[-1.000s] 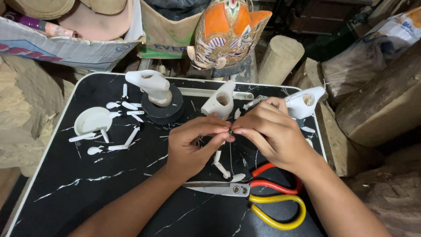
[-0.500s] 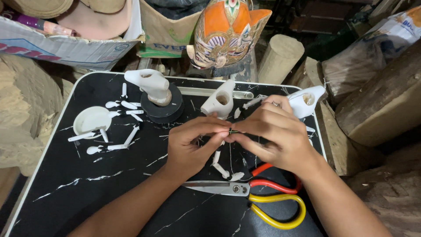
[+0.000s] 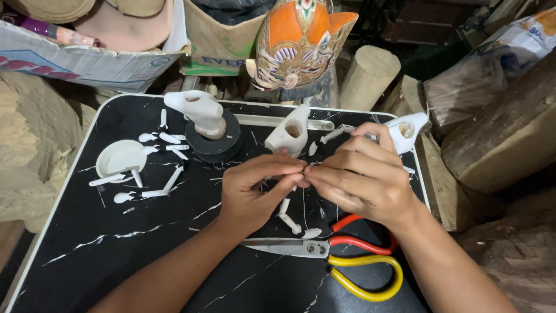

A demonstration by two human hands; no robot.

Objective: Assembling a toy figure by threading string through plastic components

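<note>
At table (image 3: pixel 116 255) centre: tiny pale piece (image 3: pixel 305 169), pinched between left hand (image 3: pixel 255 191) and right hand (image 3: pixel 362 177) fingertips. Probably light, stiff, brittle; grip by ends only. Scissors (image 3: pixel 341 255) at six o'clock.

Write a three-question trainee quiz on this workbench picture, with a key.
1. True or false: the scissors lie closed on the black table.
2. What does the white carved piece at the back rest on? A tape roll, B white dish, C painted mask.
3. Where do the left hand and right hand meet?

Key: 1 true. 2 A. 3 At their fingertips, above the table's middle, pinching something too small to identify.
</note>
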